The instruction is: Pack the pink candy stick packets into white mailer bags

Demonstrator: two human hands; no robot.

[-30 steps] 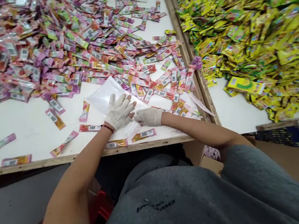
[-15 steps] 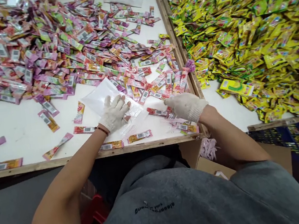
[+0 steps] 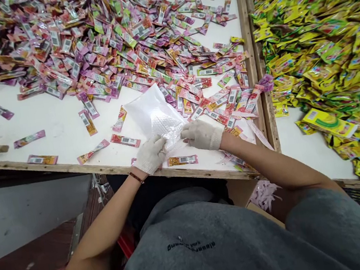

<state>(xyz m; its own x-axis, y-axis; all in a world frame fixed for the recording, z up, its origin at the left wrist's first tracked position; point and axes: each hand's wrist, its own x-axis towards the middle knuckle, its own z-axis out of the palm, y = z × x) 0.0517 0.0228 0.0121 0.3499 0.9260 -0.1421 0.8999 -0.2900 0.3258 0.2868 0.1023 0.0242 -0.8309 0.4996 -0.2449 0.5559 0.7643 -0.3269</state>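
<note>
Reached forward with both arms, bent at the elbows and bare below short grey sleeves [image 3: 324, 208]. Angled the left forearm [image 3: 111, 220] and right forearm [image 3: 267, 163] inward from opposite sides. Held the white-gloved left hand [image 3: 151, 154] back uppermost, slightly nearer the torso [image 3: 195, 240], and wore a dark beaded bracelet [image 3: 135, 178] at the wrist. Held the white-gloved right hand [image 3: 202, 135] a little farther forward, near the left, pointing across toward it. Curled the fingers [image 3: 188, 133] of both, possibly in a pinch, though hard to tell at this size.

Tabletop [image 3: 55, 114] bright, dim underneath; glare on plastic [image 3: 165, 122].
</note>
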